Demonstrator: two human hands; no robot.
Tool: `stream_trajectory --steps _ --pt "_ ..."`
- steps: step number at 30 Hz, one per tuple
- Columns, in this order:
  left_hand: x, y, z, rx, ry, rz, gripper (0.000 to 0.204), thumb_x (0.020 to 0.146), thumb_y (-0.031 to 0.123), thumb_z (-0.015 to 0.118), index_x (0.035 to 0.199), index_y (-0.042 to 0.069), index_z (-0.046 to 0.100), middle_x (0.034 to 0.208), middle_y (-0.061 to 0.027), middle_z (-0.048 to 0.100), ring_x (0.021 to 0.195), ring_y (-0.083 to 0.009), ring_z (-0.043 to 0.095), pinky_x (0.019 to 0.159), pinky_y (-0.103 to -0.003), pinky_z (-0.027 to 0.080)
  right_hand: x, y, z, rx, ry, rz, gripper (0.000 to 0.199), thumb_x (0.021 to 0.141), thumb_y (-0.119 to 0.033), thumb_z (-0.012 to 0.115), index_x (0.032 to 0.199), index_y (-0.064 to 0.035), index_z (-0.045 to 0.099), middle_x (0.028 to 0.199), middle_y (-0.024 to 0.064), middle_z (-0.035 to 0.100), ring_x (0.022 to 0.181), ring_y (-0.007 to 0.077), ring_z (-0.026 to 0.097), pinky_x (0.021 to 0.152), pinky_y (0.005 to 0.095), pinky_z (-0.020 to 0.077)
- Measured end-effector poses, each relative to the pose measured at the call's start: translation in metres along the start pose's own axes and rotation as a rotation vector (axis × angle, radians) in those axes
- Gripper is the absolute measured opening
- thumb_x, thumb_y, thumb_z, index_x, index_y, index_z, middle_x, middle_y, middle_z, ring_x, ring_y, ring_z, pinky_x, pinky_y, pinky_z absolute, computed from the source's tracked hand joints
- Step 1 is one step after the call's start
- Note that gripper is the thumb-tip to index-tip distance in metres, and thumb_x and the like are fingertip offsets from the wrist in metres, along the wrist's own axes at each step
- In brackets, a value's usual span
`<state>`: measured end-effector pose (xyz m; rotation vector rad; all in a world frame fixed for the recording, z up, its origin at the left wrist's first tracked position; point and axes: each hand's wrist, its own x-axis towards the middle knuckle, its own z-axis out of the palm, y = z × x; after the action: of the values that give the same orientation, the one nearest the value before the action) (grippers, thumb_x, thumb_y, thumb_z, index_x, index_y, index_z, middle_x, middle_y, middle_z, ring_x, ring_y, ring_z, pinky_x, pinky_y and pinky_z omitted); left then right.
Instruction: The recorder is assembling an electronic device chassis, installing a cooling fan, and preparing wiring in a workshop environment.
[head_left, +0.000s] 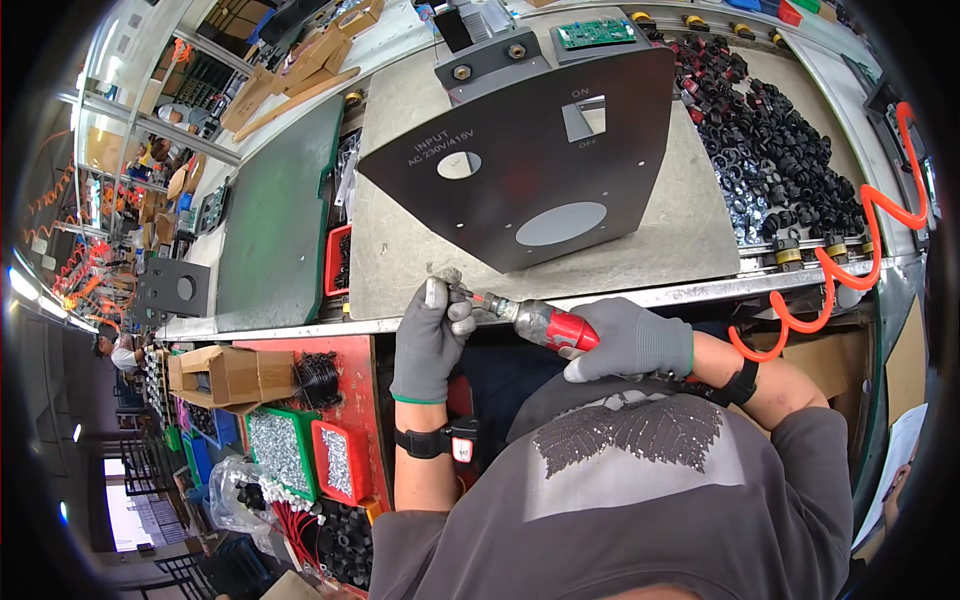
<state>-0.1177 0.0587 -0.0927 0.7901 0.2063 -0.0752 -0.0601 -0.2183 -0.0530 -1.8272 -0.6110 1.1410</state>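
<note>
- A red-and-silver power driver lies level just off the near edge of the desk, its bit pointing left toward the worker's other glove.
- The right hand, gloved in grey, has its fingers clamped around the driver's rear; the exact finger placement is partly hidden.
- The left hand, also gloved, holds its fingers bunched together at the bit, apparently pinching a small grey piece, too blurred to name.
- The driver looks stiff, sturdy and fairly weighty, its casing smooth enough to slide in a loose grip; the red body is the place to hold, clear of the bit. The small piece is probably light and easily dropped, best pinched by its sides.
- Beyond the gloves, a black metal panel with cut-outs stands tilted on the desk; its thin edges look rigid.
- Farther out, black plastic fittings pile up at right beside an orange coiled hose, while a green bin of metal fasteners sits at lower left.
</note>
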Motion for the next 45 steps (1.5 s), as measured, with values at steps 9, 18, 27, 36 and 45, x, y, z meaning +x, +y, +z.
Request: stream_trajectory --steps 9,18,27,36,45 --pt "-0.001 -0.012 0.029 0.373 0.301 0.291 0.039 0.101 0.031 0.055 0.117 -0.004 0.058 0.092 -0.0046 0.06 0.071 -0.009 0.055 0.067 -0.022 0.047 0.015 0.014 0.008 0.187 -0.033 -0.087 0.037 0.072 -0.032 0.077 0.089 -0.0046 0.06 0.071 0.003 0.059 0.064 0.0107 0.054 0.06 0.0281 0.0436" --pt "-0.01 0.01 0.038 0.328 0.228 0.39 0.036 0.102 0.026 0.051 0.121 -0.005 0.055 0.099 -0.009 0.061 0.078 -0.0105 0.06 0.066 -0.023 0.052 0.025 -0.019 0.004 -0.004 0.068 -0.187 0.035 0.068 -0.028 0.077 0.085 -0.003 0.059 0.07 0.0031 0.053 0.065 0.0135 0.047 0.062 0.0303 0.0413" --pt "-0.028 0.032 0.026 0.809 0.333 0.324 0.051 0.103 0.041 0.046 0.128 -0.003 0.056 0.105 -0.0104 0.067 0.083 -0.0144 0.066 0.068 -0.025 0.053 0.044 -0.011 0.008 -0.21 0.227 -0.324 0.04 0.064 -0.027 0.078 0.092 -0.0025 0.062 0.078 0.0126 0.061 0.07 0.0258 0.058 0.067 0.0364 0.0456" --pt "-0.14 0.196 -0.117 2.123 0.833 -0.216 0.112 0.048 0.042 0.092 0.143 0.006 0.044 0.135 -0.0231 0.054 0.128 -0.0364 0.051 0.107 -0.043 0.04 0.031 0.015 -0.013 0.002 0.083 -0.297 0.055 0.062 -0.026 0.081 0.107 -0.0016 0.061 0.083 0.0079 0.058 0.073 0.0185 0.053 0.071 0.0329 0.0458" --pt "-0.119 0.186 -0.129 1.789 0.863 -0.42 0.115 0.054 0.041 0.091 0.149 0.012 0.034 0.137 -0.0219 0.055 0.129 -0.0353 0.052 0.107 -0.038 0.04 0.031 0.018 -0.014 0.128 0.068 -0.258 0.04 0.06 -0.023 0.079 0.087 -0.0052 0.056 0.074 -0.0023 0.048 0.068 0.0098 0.042 0.062 0.027 0.0376"
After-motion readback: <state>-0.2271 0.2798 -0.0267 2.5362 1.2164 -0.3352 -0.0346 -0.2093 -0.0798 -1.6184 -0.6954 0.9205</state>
